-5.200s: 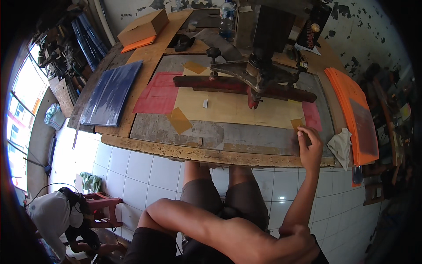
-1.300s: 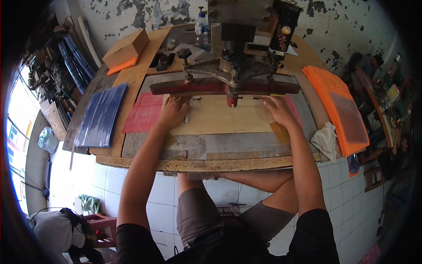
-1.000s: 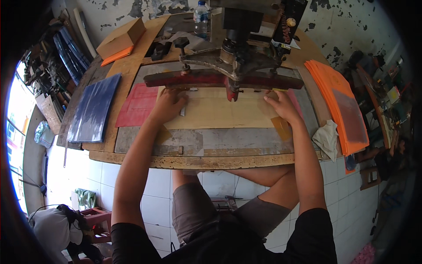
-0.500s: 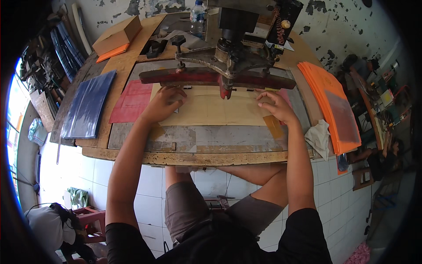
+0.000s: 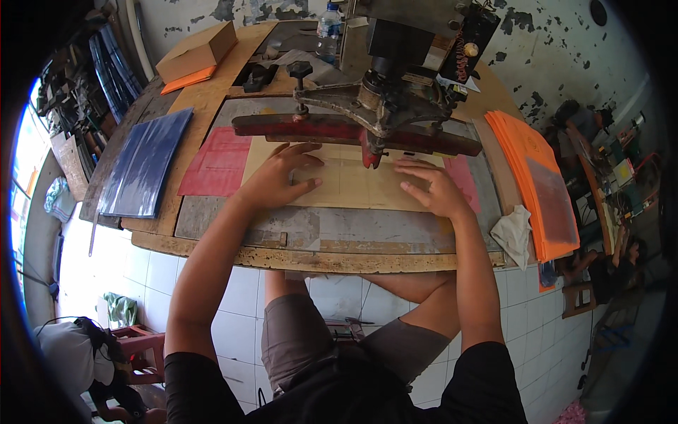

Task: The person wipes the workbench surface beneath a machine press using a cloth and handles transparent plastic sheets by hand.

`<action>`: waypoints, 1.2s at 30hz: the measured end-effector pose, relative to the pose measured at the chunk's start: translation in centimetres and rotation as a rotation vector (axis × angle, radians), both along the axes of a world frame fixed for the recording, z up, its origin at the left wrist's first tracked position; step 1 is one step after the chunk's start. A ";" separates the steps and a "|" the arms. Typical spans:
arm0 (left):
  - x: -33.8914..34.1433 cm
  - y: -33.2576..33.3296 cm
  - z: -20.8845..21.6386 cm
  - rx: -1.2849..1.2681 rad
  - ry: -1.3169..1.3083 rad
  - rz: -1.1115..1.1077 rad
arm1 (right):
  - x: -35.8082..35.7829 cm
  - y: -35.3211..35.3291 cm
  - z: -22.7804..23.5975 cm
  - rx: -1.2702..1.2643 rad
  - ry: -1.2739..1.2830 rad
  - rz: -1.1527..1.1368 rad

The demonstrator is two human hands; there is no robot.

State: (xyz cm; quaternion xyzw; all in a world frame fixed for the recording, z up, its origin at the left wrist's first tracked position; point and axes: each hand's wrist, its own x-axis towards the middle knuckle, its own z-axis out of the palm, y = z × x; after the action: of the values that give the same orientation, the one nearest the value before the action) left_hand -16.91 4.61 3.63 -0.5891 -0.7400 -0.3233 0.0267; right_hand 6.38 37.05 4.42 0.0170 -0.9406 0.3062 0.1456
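Wooden worktop [image 5: 332,260] carries tan card sheet [image 5: 353,185], red sheet [image 5: 217,161], blue sheets [image 5: 145,164], orange stack [image 5: 538,185], white rag [image 5: 513,233], cardboard box [image 5: 196,51].

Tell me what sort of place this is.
Probably a small print or press workshop: a heavy metal press over tan card on a worn wooden bench, with stacked orange sheets alongside.

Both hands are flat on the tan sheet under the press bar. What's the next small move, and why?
Probably nudge the tan sheet a touch further under the red press bar and square it. The left hand and right hand lie flat on it with fingers spread, fingertips close to the bar, a pose for positioning rather than lifting. Keep fingers out from beneath the bar.
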 end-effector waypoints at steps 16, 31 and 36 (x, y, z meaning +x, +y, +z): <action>1.7 1.1 0.9 -0.094 0.002 -0.141 | -0.1 -1.0 0.9 0.005 -0.047 0.046; 3.1 2.4 0.5 -0.095 0.185 -0.166 | -0.3 -2.7 0.3 0.172 -0.001 0.030; 3.5 2.7 0.6 -0.101 0.182 -0.153 | -1.0 -4.5 0.0 0.315 0.039 0.033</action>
State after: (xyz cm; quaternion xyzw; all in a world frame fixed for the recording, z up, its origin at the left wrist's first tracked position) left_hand -13.46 7.34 4.27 -0.6713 -0.7028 -0.2319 0.0396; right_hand 5.38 32.59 4.40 0.0610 -0.9736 0.1566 0.1542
